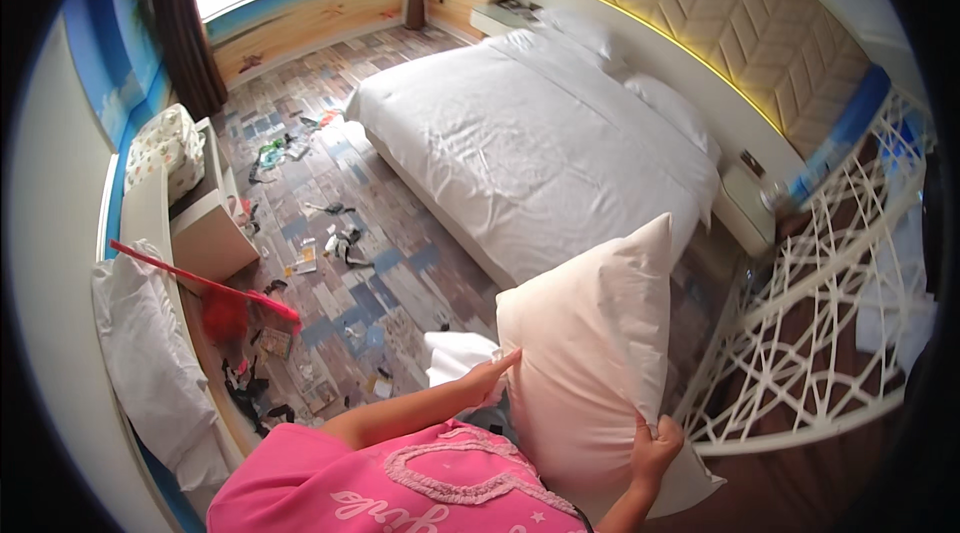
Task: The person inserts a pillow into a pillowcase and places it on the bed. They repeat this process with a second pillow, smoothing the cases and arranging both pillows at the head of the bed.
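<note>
A white pillow point(590, 343) is held up in front of my body, tilted, with one corner pointing up toward the bed. My left hand point(488, 379) grips its left edge, thumb laid on the fabric and the other fingers mostly hidden. Lower down on the right side, my right hand point(655, 445) is closed on a bunched fold of the pillow's cover. Some white cloth point(452, 355) shows just beyond my left hand; whether it touches the hand I cannot tell.
A bed point(520, 133) with white sheets and pillows stands ahead. Litter point(345, 245) is scattered over the plank-patterned floor. At left, a long desk bears a backpack point(165, 151), a pink stick point(205, 281) and a white pillow point(155, 363). A white lattice screen point(815, 333) rises at right.
</note>
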Motion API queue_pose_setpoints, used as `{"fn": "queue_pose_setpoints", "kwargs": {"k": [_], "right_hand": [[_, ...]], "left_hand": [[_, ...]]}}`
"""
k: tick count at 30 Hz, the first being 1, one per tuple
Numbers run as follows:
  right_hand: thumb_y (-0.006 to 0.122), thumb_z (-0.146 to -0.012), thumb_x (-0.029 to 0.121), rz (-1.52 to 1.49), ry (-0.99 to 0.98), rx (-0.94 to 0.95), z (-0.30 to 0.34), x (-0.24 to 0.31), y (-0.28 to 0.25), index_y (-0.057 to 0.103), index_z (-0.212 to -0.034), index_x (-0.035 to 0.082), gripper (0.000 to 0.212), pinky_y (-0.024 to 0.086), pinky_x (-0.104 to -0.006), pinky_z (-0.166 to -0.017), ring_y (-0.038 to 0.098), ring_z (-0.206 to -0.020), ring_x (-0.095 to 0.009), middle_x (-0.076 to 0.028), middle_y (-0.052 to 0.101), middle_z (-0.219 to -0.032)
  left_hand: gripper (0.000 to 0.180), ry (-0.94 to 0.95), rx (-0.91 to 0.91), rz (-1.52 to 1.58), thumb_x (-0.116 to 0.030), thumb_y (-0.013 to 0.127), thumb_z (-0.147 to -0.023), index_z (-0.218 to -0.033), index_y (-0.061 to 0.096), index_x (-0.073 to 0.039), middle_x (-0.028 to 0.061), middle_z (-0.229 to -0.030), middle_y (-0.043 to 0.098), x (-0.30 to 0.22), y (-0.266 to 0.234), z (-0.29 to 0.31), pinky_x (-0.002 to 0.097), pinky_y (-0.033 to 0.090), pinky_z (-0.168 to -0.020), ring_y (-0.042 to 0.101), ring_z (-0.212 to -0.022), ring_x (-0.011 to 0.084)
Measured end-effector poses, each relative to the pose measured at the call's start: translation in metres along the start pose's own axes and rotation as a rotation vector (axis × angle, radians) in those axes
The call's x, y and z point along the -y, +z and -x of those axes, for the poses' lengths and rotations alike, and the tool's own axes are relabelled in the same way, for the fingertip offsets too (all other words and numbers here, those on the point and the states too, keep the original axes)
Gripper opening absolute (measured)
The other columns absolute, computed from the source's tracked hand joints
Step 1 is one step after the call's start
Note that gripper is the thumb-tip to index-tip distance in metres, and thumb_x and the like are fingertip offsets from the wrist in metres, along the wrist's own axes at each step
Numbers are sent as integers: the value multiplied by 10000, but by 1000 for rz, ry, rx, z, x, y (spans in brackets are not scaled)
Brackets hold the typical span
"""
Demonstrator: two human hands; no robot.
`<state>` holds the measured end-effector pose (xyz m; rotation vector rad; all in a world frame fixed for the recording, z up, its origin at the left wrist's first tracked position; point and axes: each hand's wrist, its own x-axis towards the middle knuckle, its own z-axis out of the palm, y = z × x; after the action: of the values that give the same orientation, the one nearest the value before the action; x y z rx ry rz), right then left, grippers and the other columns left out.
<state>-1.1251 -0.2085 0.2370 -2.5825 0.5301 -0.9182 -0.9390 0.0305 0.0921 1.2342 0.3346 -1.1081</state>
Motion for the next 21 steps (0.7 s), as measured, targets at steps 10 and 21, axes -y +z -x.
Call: {"fn": "queue_pose_setpoints", "kwargs": {"k": [10, 21], "right_hand": [[732, -821, 192, -317, -123, 176, -239, -18, 169, 585, -734, -43, 290, 389, -404, -535, 464, -540, -368, -222, 516, -619], [738, -833, 238, -295, 11, 376, -394, 19, 332, 630, -732, -9, 287, 415, -365, -545, 505, -550, -203, -162, 575, -606]], "left_hand": [[324, 190, -124, 504, -330, 551, -961, -1206, 563, -118, 79, -1075, 631, -163, -129, -91, 572, 522, -686, 626, -937, 269], [417, 708, 134, 689, -349, 571, -963, -1254, 542, -52, 94, -1179, 632, -385, -170, -117, 398, 496, -932, 618, -1074, 229]]}}
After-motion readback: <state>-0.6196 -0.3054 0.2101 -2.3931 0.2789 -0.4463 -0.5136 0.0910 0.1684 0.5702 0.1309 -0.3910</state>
